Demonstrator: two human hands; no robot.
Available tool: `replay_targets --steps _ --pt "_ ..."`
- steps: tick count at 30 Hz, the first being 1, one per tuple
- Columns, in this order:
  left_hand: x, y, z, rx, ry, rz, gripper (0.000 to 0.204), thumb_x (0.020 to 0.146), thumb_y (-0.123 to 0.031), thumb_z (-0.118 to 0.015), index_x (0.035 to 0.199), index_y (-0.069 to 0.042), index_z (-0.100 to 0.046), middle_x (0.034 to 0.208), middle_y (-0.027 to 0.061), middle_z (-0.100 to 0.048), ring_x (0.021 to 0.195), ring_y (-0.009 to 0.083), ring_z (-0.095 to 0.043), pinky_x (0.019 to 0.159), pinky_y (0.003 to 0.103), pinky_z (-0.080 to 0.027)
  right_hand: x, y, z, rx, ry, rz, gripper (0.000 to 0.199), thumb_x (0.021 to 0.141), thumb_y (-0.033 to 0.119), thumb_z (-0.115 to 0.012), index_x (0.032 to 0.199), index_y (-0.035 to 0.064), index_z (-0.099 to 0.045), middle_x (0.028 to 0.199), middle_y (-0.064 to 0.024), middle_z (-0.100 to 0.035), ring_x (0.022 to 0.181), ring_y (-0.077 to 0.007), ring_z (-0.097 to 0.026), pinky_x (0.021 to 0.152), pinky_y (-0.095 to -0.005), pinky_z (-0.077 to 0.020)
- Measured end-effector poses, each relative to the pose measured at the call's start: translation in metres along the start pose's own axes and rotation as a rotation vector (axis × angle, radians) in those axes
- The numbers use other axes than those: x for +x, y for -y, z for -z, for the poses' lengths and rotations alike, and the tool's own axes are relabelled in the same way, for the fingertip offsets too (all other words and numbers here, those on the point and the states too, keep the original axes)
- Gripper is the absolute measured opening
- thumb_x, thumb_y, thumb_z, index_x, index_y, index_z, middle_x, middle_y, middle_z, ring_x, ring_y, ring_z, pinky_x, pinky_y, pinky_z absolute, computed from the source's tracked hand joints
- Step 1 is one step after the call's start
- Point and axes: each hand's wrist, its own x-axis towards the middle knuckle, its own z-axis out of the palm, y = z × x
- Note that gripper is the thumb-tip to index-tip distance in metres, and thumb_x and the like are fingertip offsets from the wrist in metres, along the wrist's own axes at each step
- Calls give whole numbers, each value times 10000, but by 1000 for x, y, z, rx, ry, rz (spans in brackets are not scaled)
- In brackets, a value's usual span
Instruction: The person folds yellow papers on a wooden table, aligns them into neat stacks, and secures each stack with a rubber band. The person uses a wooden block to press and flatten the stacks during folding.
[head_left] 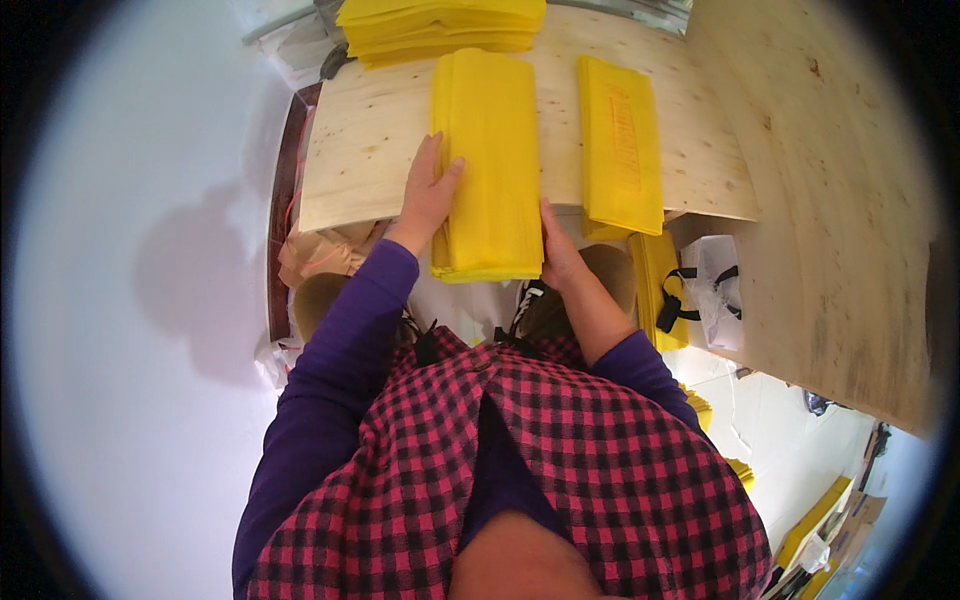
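Observation:
A thick stack of folded yellow cloth-like sheets [488, 170] lies in front of me, its near end jutting past the edge of the wooden table [370, 150]. My left hand [432, 195] grips its left side, with the thumb on the top face and the fingers along the edge. On the opposite side, my right hand [562, 250] holds the lower right edge; its fingers are partly hidden beneath the stack. To the right lies a separate folded yellow bundle [620, 145] with red printing, also overhanging the table edge.
A larger pile of yellow sheets [440, 28] rests at the far side of the table. A tall wooden panel [830, 200] bounds the right. Below the table are brown paper [320, 255] and a white container [718, 280] with black straps. A white wall [140, 200] stands left.

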Motion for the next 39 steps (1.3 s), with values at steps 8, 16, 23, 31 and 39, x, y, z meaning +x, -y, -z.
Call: replay_targets --steps 8,16,23,31,39 --pt "18 -4 0 -746 79 622 535 892 -265 -569 1301 2 -351 1173 136 -528 1028 210 -542 851 317 -466 8 1 -1 31 29 -48 571 930 508 -400 1276 58 -458 1199 -76 -564 1062 -195 -564 903 -340 -458" --pt "21 -10 -18 -774 69 583 475 872 -249 -590 1234 1 -409 1100 116 -560 967 193 -571 803 311 -497 16 9 8 -216 -103 68 502 933 442 -447 1211 27 -501 1152 -84 -585 998 -169 -584 840 -317 -471" --pt "52 -13 -44 -719 126 556 466 857 -234 -610 1206 12 -424 1090 120 -573 949 191 -582 809 313 -497 12 53 12 -166 -123 81 520 925 456 -456 1208 23 -510 1172 -90 -574 1046 -171 -552 868 -313 -450" --pt "33 -10 -38 -520 68 528 747 825 -290 -644 1371 20 -239 1333 210 -374 1200 265 -428 966 342 -374 -15 38 30 -113 -243 220 553 912 466 -483 1223 9 -478 1171 -109 -553 1087 -206 -513 971 -331 -369" --pt "13 -3 -27 -478 63 532 850 832 -376 -616 1435 -20 -136 1462 208 -189 1356 275 -205 1078 381 -191 -28 30 66 426 -530 253 512 889 405 -570 1251 74 -420 1242 -118 -461 1140 -225 -436 918 -376 -370"
